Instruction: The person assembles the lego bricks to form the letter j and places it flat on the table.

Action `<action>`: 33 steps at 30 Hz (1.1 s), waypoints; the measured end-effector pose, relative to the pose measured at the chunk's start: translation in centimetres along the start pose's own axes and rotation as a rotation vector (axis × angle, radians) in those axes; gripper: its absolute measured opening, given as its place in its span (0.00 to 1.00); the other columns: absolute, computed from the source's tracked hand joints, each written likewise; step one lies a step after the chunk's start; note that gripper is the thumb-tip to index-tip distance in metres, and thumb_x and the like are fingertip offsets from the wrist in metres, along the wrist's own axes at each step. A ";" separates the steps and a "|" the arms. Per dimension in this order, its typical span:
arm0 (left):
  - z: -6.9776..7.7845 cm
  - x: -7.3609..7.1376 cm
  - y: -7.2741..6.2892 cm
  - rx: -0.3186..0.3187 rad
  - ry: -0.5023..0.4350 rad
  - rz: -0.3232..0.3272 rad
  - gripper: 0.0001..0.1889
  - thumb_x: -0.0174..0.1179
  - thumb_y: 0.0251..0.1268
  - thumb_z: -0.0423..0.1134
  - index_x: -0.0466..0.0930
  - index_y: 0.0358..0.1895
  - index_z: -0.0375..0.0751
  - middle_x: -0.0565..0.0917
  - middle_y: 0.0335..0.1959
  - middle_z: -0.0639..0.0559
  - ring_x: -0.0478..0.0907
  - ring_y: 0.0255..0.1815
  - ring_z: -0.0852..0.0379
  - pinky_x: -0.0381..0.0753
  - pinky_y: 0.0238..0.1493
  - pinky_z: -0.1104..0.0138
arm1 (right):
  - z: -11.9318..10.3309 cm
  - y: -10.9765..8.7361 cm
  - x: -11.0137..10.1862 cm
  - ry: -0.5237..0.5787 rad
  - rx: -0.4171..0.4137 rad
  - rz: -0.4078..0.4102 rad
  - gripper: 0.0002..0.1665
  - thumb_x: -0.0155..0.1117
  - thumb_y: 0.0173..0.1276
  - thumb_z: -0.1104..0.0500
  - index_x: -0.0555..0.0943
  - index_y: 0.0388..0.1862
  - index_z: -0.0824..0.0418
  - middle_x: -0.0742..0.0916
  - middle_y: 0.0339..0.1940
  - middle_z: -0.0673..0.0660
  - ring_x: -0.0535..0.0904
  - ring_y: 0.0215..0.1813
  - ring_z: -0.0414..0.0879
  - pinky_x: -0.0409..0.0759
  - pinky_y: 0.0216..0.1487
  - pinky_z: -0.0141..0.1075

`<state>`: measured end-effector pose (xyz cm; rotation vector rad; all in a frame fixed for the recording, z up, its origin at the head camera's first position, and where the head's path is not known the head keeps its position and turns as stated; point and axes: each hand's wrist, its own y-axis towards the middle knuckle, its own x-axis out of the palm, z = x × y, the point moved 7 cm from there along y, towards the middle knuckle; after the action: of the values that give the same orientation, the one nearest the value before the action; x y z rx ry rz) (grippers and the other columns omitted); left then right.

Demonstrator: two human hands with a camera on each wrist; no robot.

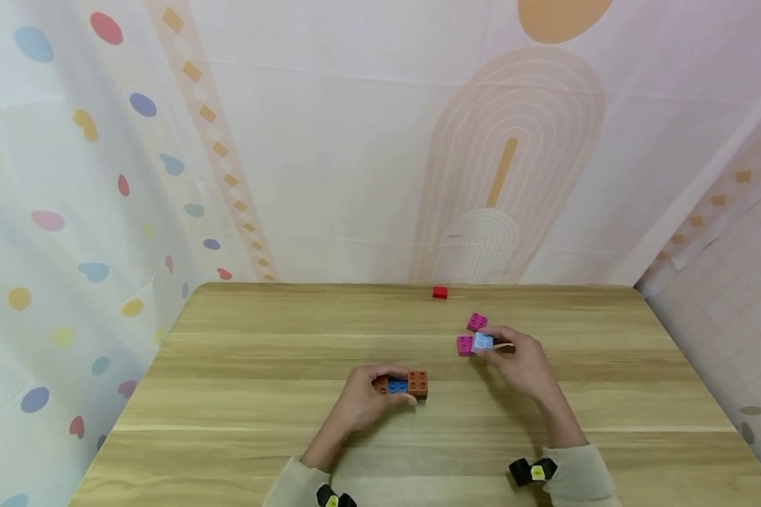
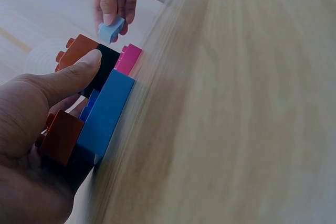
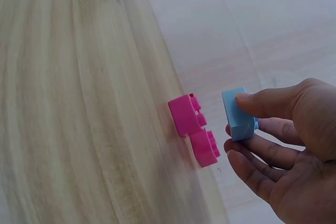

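Left hand (image 1: pixel 366 398) grips brown-and-blue brick assembly (image 1: pixel 412 384).
Right hand (image 1: pixel 521 358) pinches light-blue brick (image 1: pixel 483 342) near pink bricks (image 1: pixel 465 345) on tabletop (image 1: pixel 260 338).

The pale blue brick (image 3: pixel 237 111) in my right hand (image 1: pixel 525 362) looks like smooth, satiny plastic; the blue brick (image 2: pixel 107 114) and brown bricks (image 1: pixel 418 381) in my left hand (image 1: pixel 363 403) look plastic too, as do the pink bricks (image 3: pixel 185 118); the tabletop (image 1: pixel 241 338) looks like smooth, grained wood; the curtain (image 1: pixel 342 169) is creased cloth; my sleeves (image 1: pixel 580 477) are matt fabric.
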<state>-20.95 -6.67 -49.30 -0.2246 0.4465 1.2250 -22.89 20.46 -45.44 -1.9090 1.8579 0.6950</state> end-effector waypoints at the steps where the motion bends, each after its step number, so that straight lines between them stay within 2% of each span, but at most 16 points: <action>1: 0.0 0.0 0.0 -0.003 -0.004 -0.003 0.22 0.81 0.49 0.43 0.90 0.50 0.46 0.89 0.54 0.49 0.83 0.60 0.45 0.81 0.61 0.51 | -0.1 0.0 0.1 -0.001 0.007 -0.005 0.21 0.70 0.70 0.61 0.83 0.61 0.60 0.87 0.55 0.62 0.83 0.57 0.57 0.83 0.58 0.50; 10: 0.2 -0.1 0.0 -0.022 -0.010 -0.010 0.22 0.81 0.50 0.43 0.89 0.51 0.48 0.89 0.54 0.51 0.83 0.57 0.49 0.83 0.58 0.57 | -1.3 -0.2 0.3 0.002 -0.030 -0.025 0.20 0.71 0.70 0.60 0.84 0.61 0.57 0.88 0.56 0.61 0.84 0.56 0.58 0.83 0.59 0.51; 18: 0.2 0.0 0.1 -0.010 -0.006 -0.009 0.22 0.81 0.50 0.43 0.90 0.51 0.48 0.89 0.54 0.50 0.84 0.57 0.49 0.83 0.57 0.60 | -2.2 -0.5 0.8 0.027 -0.065 -0.048 0.19 0.72 0.69 0.60 0.84 0.59 0.57 0.89 0.54 0.60 0.85 0.55 0.57 0.84 0.56 0.50; 26: 0.3 -0.1 -0.1 -0.013 -0.022 -0.012 0.21 0.81 0.50 0.42 0.90 0.50 0.46 0.89 0.54 0.48 0.83 0.57 0.48 0.83 0.56 0.57 | -3.5 -0.9 1.8 0.030 -0.103 -0.086 0.21 0.71 0.70 0.62 0.84 0.61 0.60 0.89 0.54 0.60 0.85 0.55 0.57 0.84 0.59 0.51; 33: 0.3 0.0 0.0 -0.018 -0.011 -0.012 0.21 0.81 0.50 0.42 0.90 0.50 0.46 0.89 0.53 0.48 0.83 0.57 0.49 0.83 0.57 0.55 | -4.5 -1.2 2.4 0.028 -0.146 -0.114 0.19 0.71 0.69 0.63 0.84 0.59 0.59 0.88 0.54 0.61 0.85 0.54 0.56 0.84 0.59 0.52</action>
<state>-20.85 -6.56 -49.07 -0.2360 0.4243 1.2183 -21.32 15.93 -43.39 -2.1078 1.7415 0.7893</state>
